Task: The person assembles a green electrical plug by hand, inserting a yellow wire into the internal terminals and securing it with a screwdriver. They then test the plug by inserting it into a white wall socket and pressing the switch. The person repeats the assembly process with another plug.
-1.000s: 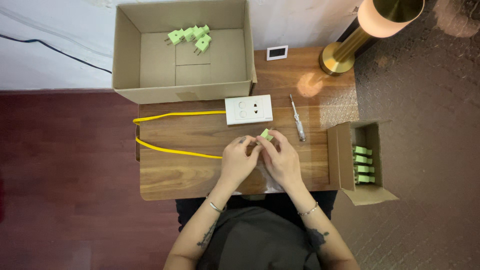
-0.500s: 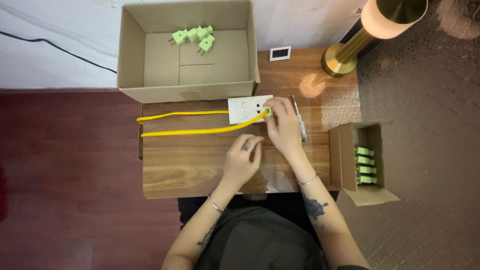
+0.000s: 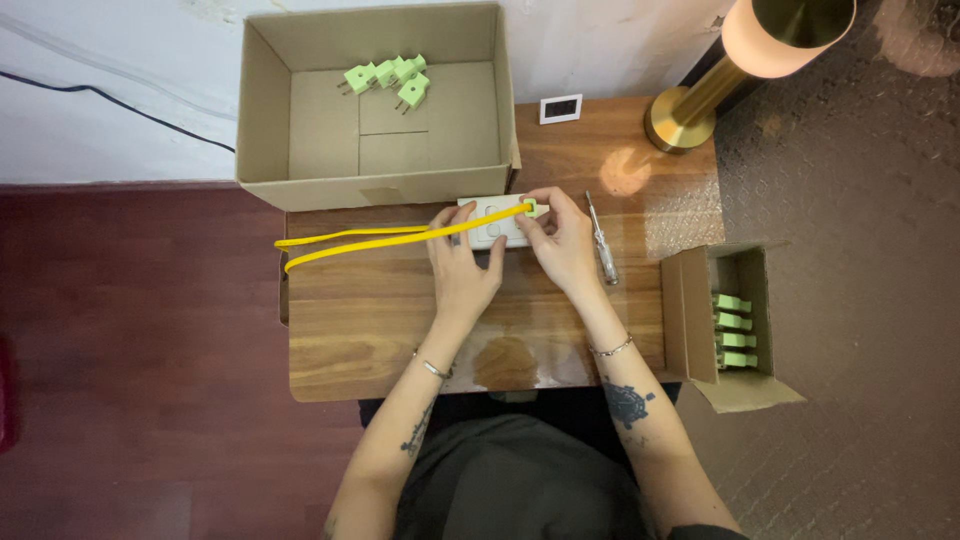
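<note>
Right hand: I am pinching a small green plug (image 3: pixel 531 208) between thumb and fingertips of my right hand (image 3: pixel 563 243), pressing it against the top right corner of the white socket block (image 3: pixel 493 222).
Left hand: my left hand (image 3: pixel 463 268) is lying on the block's left half, fingers pressed together and flat over it, thumb out to the side (steadying, not pinching anything).
Plug: it is sitting at the block's upper right edge, touching it; how deep its pins are going in, I cannot tell.
Cable: a yellow cable (image 3: pixel 360 240) is running from the plug leftward across the block and over my left fingers, then doubling back in a flat loop at the left end of the table (image 3: pixel 400 330).
Block: it is lying flat near the table's far edge, just in front of the big box (image 3: pixel 375 190).
Big box: open, cardboard, touching the wall side of the table; four loose plugs (image 3: pixel 388 80) of the same green are clustering at its far end.
Small box: another open carton (image 3: pixel 730 325) is standing off the table's right side, well apart from my hands, with more green plugs (image 3: pixel 734 330) stacked in a row inside.
Screwdriver: a screwdriver (image 3: pixel 601 250) is lying just beside my right hand, untouched.
Lamp: a brass lamp (image 3: pixel 740 60) is glowing at the far right corner.
</note>
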